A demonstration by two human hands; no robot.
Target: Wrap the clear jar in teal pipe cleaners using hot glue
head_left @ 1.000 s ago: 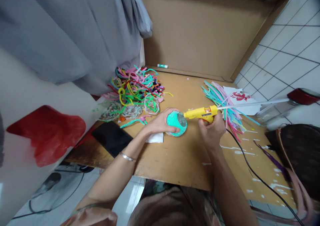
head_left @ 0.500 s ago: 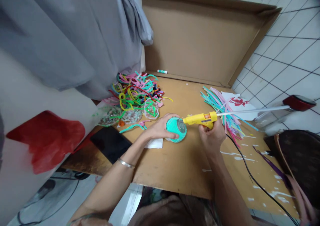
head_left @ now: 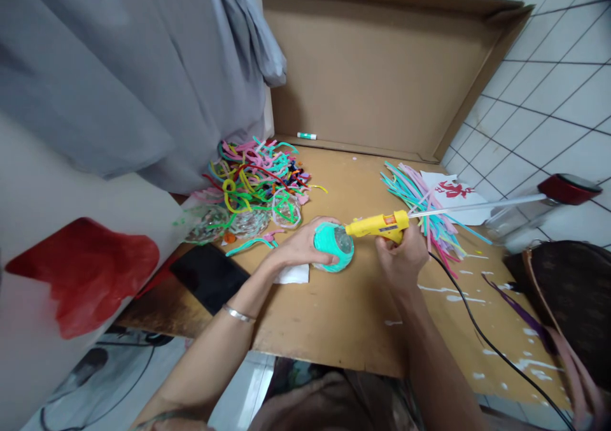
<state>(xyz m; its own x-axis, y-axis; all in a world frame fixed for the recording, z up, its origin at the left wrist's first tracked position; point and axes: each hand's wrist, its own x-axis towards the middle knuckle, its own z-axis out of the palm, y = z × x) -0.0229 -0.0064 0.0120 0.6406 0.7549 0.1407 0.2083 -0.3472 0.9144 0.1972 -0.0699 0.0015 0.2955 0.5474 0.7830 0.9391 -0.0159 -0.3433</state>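
Observation:
My left hand (head_left: 301,245) is wrapped round a rounded turquoise object (head_left: 329,260), which looks wound with pipe cleaners and has a clear, greyish end facing right. My right hand (head_left: 405,256) grips a yellow hot glue gun (head_left: 377,225) by its handle. The gun's nozzle points left and meets, or nearly meets, the rim of the clear end. Out of the gun's back a long clear glue stick (head_left: 477,209) sticks out to the right. Under my left wrist lies a piece of white paper (head_left: 293,274).
Tangled pipe cleaners (head_left: 258,176) lie at the back left, straight ones (head_left: 420,198) at the right. A dark tablet-like slab (head_left: 210,278) is near my left forearm. The gun's black cord (head_left: 472,319) runs along the right, beside a brown bag (head_left: 563,303). A cardboard panel (head_left: 363,74) stands behind.
The whole view has shifted slightly. Both hands keep their holds, and the glue gun's nozzle stays at the clear end of the turquoise object.

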